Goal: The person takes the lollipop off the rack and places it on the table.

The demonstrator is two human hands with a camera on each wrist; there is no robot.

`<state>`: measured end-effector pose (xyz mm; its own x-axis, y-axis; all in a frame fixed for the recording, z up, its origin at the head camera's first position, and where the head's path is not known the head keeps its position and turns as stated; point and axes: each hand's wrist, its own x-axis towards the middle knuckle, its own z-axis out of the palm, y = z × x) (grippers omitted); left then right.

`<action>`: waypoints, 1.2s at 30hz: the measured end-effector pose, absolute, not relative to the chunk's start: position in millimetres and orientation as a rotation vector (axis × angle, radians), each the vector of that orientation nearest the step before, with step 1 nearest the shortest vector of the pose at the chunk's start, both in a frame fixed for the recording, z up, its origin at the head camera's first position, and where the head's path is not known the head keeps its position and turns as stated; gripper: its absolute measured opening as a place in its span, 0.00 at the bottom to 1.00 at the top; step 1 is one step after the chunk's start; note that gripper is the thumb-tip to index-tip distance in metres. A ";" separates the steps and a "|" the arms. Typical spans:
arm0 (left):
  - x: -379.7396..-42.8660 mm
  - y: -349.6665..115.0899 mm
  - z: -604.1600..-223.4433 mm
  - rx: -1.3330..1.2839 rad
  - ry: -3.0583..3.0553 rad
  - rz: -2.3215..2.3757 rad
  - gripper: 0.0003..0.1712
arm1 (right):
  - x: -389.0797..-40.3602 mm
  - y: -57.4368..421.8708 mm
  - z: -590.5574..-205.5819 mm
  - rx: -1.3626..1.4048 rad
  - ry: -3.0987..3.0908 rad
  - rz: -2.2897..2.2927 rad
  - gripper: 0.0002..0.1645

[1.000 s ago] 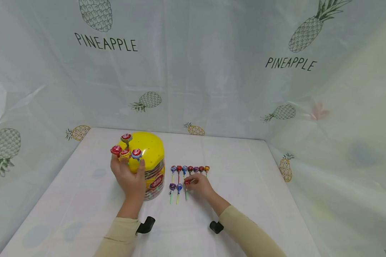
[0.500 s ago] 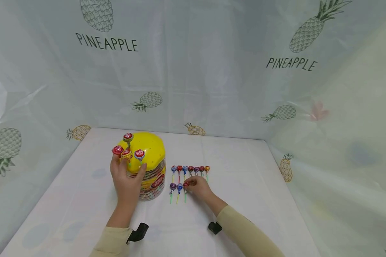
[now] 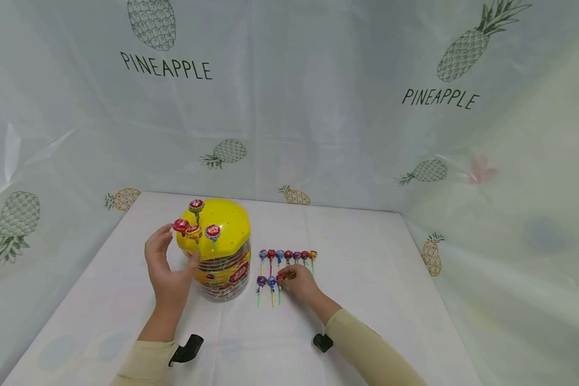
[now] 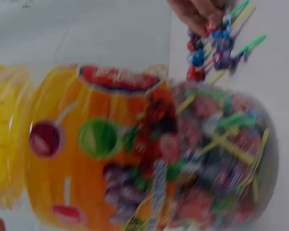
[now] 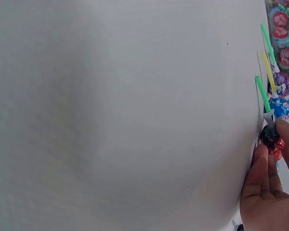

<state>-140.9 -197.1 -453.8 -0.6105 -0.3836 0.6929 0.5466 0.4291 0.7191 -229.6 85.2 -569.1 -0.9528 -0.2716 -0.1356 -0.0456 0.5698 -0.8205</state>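
In the head view a jar with a yellow lid (image 3: 231, 225) stands on the table, several lollipops upright on its lid. Beside the lid's left edge is my left hand (image 3: 169, 273), fingers spread and bent, fingertips close to a red lollipop (image 3: 180, 225); whether they touch it is unclear. My right hand (image 3: 299, 281) pinches a dark-red lollipop (image 5: 270, 137) by its head, its green stick toward me, flat on the table. Left of it lie a blue lollipop (image 3: 272, 281) and a purple lollipop (image 3: 261, 281). Behind them runs a row of several lollipops (image 3: 272, 254), partly hidden by the hand.
The table (image 3: 357, 257) has a white cover, and a pineapple-print sheet (image 3: 309, 107) hangs behind and beside it. Lollipops fill the clear lower part of the jar (image 4: 226, 159). Each wrist carries a black camera mount (image 3: 187, 349).
My left hand has moved left, away from the jar, and its fingers have loosened; the lollipops on the lid stay standing. My right hand has set the dark-red lollipop beside the blue one.
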 end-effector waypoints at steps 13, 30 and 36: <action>-172.9 -237.5 -426.4 -0.314 -2.347 -1.617 0.58 | -228.1 87.1 -569.0 -0.238 2.558 -1.335 0.12; -162.8 -230.5 -433.6 -0.284 -2.372 -1.574 0.59 | -242.2 71.9 -568.3 -0.489 2.688 -1.035 0.16; -154.1 -223.5 -431.3 -0.181 -2.379 -1.505 0.59 | -241.6 67.5 -569.2 -0.436 2.686 -1.016 0.13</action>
<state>-154.1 -223.5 -431.3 -0.9409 -0.0631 0.3327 0.2735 0.4375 0.8566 -241.6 67.5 -569.2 -0.9278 -0.3555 -0.1132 -0.1916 0.7143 -0.6731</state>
